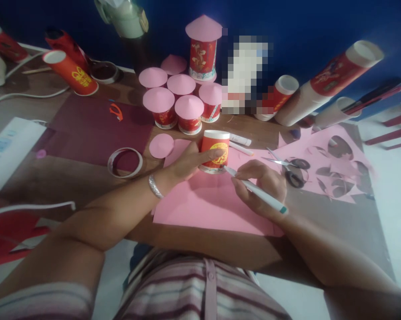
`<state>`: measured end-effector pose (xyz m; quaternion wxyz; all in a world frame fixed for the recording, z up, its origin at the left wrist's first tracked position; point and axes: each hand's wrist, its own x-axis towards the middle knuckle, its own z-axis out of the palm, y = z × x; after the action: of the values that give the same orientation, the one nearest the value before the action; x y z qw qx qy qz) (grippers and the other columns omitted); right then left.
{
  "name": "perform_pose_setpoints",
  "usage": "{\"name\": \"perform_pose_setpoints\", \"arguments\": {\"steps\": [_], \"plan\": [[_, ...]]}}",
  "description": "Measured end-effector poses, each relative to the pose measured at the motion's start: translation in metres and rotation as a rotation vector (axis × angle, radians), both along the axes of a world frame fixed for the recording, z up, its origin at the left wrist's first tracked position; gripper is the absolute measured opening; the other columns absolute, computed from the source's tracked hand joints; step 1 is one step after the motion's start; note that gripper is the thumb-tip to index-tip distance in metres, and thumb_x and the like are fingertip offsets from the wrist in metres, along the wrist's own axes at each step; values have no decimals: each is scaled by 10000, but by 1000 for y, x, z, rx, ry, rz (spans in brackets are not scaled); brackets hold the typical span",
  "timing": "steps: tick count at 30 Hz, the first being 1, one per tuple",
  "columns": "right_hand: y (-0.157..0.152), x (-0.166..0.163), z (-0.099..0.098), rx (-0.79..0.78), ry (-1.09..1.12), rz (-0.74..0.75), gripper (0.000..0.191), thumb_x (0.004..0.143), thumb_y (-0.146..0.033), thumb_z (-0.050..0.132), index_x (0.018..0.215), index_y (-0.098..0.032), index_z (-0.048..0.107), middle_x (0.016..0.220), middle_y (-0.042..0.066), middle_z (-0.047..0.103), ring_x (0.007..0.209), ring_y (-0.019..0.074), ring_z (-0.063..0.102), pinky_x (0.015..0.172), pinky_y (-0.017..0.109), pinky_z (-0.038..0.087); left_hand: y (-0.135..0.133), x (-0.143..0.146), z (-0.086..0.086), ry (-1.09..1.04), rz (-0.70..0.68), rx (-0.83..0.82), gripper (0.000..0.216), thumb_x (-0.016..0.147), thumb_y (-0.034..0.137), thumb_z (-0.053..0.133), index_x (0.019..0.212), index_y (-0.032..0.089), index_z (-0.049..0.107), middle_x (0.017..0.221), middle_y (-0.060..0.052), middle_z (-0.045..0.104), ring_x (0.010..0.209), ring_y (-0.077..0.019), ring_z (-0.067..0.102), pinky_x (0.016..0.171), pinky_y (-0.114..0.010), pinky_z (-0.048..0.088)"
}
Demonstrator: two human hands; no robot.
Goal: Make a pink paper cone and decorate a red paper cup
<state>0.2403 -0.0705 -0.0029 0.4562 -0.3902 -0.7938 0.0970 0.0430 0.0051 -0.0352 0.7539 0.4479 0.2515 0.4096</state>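
Observation:
My left hand (190, 161) is wrapped round a red paper cup (215, 143) with a round yellow print, its thumb lying across the front. The cup is held over sheets of pink paper (187, 204). In my right hand (263, 182) is a white marker pen (262, 195) with a green end. Its tip meets or nearly meets the cup's whitish lower band, where dark marks show. A pink paper disc (162, 146) lies to the left of the cup. Behind it, a white pen (240, 139) and another marker (241, 148) rest on the table.
Several red cups with pink cone tops (158, 100) stand at the back. Black-handled scissors (295, 171) and cut pink scraps (334, 164) lie to the right. Stacked paper cups (330, 84) lean near the wall. A tape roll (125, 162) and orange cutter (116, 111) are on the left.

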Motion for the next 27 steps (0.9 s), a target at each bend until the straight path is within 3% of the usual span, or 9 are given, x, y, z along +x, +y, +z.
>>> {"name": "perform_pose_setpoints", "arguments": {"steps": [10, 27], "plan": [[0, -1, 2, 4, -15, 22, 201, 899, -122, 709, 947, -269, 578, 761, 1, 715, 672, 168, 719, 572, 285, 584, -1, 0, 2, -14, 7, -3, 415, 816, 395, 860, 1082, 180, 627, 929, -27, 686, 832, -155, 693, 736, -272, 584], [1, -1, 0, -19, -16, 22, 127, 909, -164, 708, 904, -244, 610, 752, -3, 723, 664, 154, 717, 589, 272, 589, -1, 1, 2, -11, 3, -1, 418, 811, 409, 860, 1076, 179, 633, 905, -25, 690, 809, -156, 690, 731, -281, 590]]}}
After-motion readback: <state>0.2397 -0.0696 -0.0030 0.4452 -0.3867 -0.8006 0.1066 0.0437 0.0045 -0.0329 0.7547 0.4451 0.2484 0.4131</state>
